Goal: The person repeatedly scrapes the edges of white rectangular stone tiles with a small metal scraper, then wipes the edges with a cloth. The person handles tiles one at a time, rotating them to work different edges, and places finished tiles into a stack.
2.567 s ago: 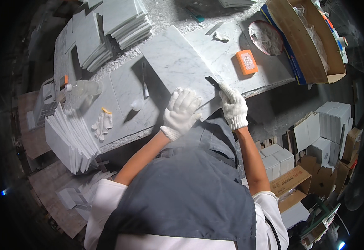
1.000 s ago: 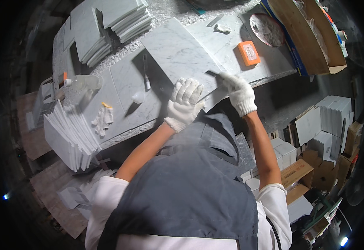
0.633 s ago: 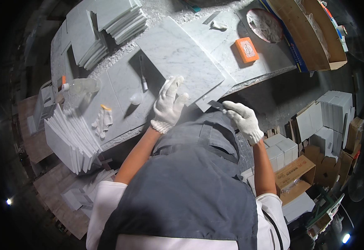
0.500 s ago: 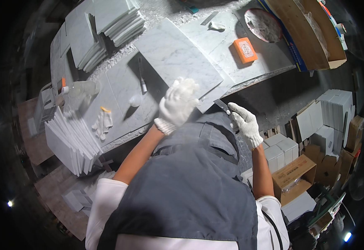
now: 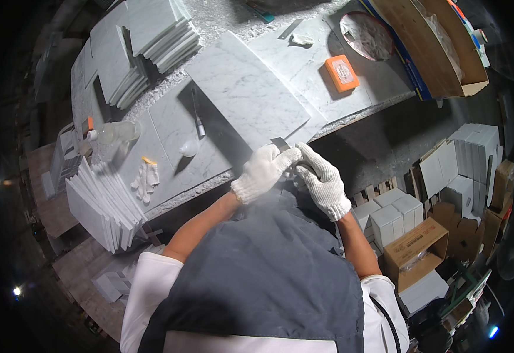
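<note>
White knit gloves cover both my hands, which meet in front of my apron at the near edge of a marble slab. A flat grey metal blade (image 5: 280, 143) pokes up from between them. My left hand (image 5: 263, 173) is closed around its lower part, thumb toward the right. My right hand (image 5: 324, 179) is closed too, its fingertips against the left thumb at the blade; the gloves hide the rest of it. Just beyond lies a large grey-veined white marble slab (image 5: 248, 88), resting on another slab and overhanging the bench's near side.
On the bench (image 5: 168, 135) lie a slim brush-like tool (image 5: 198, 120), a spare glove (image 5: 146, 179), a clear bottle (image 5: 116, 132), an orange box (image 5: 342, 73) and a round dish (image 5: 367, 36). Tile stacks (image 5: 157, 29) stand far left, leaning tiles (image 5: 101, 206) near left, cartons (image 5: 415, 250) right.
My left hand has left the slab's surface and come down to the blade. My right hand has moved left with the blade, so both hands now meet.
</note>
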`<state>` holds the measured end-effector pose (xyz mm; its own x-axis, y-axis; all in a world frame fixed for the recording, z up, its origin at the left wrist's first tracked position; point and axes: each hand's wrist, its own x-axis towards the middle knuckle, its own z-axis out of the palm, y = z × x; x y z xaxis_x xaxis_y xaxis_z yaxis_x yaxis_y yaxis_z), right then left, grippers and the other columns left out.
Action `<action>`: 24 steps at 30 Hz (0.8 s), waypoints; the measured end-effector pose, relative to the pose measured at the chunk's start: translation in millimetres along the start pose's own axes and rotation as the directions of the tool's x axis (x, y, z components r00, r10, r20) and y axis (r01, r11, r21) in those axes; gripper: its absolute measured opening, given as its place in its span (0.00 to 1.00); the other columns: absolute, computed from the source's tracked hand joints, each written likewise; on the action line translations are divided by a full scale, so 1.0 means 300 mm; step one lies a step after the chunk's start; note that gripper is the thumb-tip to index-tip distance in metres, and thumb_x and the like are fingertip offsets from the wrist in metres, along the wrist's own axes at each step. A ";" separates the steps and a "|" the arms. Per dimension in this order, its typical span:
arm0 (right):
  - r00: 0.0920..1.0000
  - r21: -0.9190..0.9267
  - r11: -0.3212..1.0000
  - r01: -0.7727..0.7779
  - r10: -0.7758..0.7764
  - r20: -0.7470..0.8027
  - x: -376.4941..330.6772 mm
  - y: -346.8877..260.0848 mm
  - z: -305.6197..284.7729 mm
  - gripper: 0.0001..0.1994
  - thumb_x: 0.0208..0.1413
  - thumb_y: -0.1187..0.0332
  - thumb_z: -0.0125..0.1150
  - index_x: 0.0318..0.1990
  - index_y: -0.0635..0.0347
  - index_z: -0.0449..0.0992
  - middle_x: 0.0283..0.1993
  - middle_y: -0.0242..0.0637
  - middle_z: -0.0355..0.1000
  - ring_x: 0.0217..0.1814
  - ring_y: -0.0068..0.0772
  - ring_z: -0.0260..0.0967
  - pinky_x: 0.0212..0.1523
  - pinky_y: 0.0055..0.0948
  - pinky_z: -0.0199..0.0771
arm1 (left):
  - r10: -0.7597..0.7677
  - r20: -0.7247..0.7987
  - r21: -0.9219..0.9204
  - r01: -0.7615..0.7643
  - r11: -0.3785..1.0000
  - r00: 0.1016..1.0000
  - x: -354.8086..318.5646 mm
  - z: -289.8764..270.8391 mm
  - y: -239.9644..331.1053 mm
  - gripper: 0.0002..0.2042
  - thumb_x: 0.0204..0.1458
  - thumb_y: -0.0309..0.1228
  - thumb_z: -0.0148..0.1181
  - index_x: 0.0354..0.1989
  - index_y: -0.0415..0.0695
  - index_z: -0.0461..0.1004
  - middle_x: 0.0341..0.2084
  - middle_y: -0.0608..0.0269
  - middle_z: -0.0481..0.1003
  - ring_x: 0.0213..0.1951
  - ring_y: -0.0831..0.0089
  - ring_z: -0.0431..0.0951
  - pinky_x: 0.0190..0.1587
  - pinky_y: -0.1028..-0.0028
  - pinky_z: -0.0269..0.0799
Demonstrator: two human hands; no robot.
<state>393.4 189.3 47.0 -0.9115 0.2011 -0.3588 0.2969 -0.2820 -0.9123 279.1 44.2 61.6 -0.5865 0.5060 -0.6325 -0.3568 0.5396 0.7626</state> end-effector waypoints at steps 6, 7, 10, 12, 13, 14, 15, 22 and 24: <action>0.999 -0.121 0.992 -0.027 0.025 -0.025 0.013 0.007 -0.027 0.25 0.62 0.77 0.60 0.67 0.65 0.68 0.51 0.37 0.78 0.50 0.22 0.74 0.55 0.24 0.74 | 0.073 0.067 0.425 -0.095 0.900 0.995 -0.004 -0.026 0.039 0.17 0.63 0.41 0.56 0.34 0.37 0.79 0.30 0.54 0.80 0.35 0.65 0.81 0.40 0.67 0.74; 0.999 -0.147 0.989 -0.030 0.027 -0.025 0.013 0.010 -0.040 0.25 0.62 0.77 0.61 0.67 0.64 0.68 0.50 0.36 0.78 0.49 0.23 0.75 0.55 0.24 0.74 | 0.098 0.133 0.436 -0.147 0.888 0.986 -0.004 -0.036 0.039 0.15 0.63 0.40 0.55 0.39 0.38 0.79 0.32 0.55 0.80 0.37 0.65 0.81 0.43 0.68 0.74; 0.986 -0.102 0.987 -0.122 0.109 -0.124 0.020 0.011 -0.095 0.20 0.65 0.77 0.57 0.64 0.65 0.71 0.44 0.32 0.77 0.37 0.18 0.74 0.36 0.19 0.77 | 0.036 0.277 0.465 -0.167 0.870 0.960 -0.004 -0.061 0.026 0.15 0.62 0.37 0.53 0.48 0.39 0.77 0.38 0.55 0.80 0.42 0.63 0.80 0.50 0.68 0.73; 0.966 0.024 0.986 -0.163 0.165 -0.200 0.028 0.003 -0.141 0.19 0.66 0.75 0.57 0.64 0.66 0.71 0.44 0.32 0.77 0.36 0.17 0.74 0.35 0.19 0.77 | 0.004 0.301 0.477 -0.154 0.865 0.954 -0.006 -0.062 0.017 0.15 0.62 0.38 0.52 0.48 0.38 0.74 0.41 0.52 0.79 0.45 0.59 0.80 0.50 0.67 0.72; 0.970 0.023 0.990 -0.139 0.141 -0.197 0.030 -0.002 -0.160 0.21 0.66 0.73 0.58 0.65 0.66 0.70 0.45 0.34 0.78 0.37 0.18 0.74 0.36 0.19 0.77 | 0.065 0.272 0.459 -0.189 0.868 0.960 -0.006 -0.055 0.017 0.16 0.62 0.38 0.52 0.49 0.38 0.74 0.42 0.52 0.79 0.46 0.60 0.80 0.51 0.67 0.72; 0.971 0.102 0.985 -0.136 0.153 -0.184 0.036 -0.002 -0.168 0.22 0.67 0.73 0.58 0.66 0.66 0.68 0.47 0.35 0.78 0.37 0.18 0.74 0.36 0.19 0.78 | 0.132 0.243 0.414 -0.226 0.882 0.961 -0.005 -0.045 0.020 0.17 0.62 0.38 0.53 0.50 0.37 0.73 0.43 0.52 0.78 0.47 0.60 0.80 0.52 0.67 0.72; 0.967 0.174 0.975 -0.137 0.169 -0.190 0.043 -0.003 -0.172 0.23 0.67 0.73 0.57 0.67 0.67 0.67 0.48 0.37 0.78 0.38 0.18 0.75 0.36 0.19 0.78 | 0.118 0.212 0.368 -0.191 0.910 0.970 -0.003 -0.036 0.028 0.17 0.62 0.38 0.54 0.52 0.36 0.73 0.44 0.52 0.78 0.48 0.60 0.80 0.53 0.67 0.72; 0.991 0.029 0.999 0.043 -0.039 -0.131 0.098 -0.027 -0.088 0.20 0.67 0.75 0.56 0.65 0.67 0.71 0.58 0.41 0.76 0.47 0.20 0.74 0.46 0.21 0.76 | 0.070 0.220 -0.282 -0.005 0.959 0.973 0.044 0.062 0.122 0.10 0.66 0.30 0.55 0.46 0.33 0.73 0.39 0.60 0.77 0.40 0.79 0.77 0.44 0.77 0.75; 0.995 0.003 0.997 -0.079 0.079 -0.063 0.103 -0.056 -0.103 0.20 0.67 0.75 0.56 0.66 0.68 0.69 0.59 0.42 0.75 0.54 0.25 0.74 0.53 0.23 0.75 | -0.016 0.116 -0.267 0.047 0.962 0.993 0.060 0.079 0.128 0.09 0.66 0.30 0.55 0.44 0.34 0.74 0.35 0.63 0.78 0.37 0.79 0.78 0.43 0.78 0.76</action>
<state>368.9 229.4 45.1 -0.8657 0.2367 -0.4411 0.3667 -0.3001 -0.8806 272.1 89.8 76.3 -0.4922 0.5718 -0.6564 -0.5653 0.3634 0.7405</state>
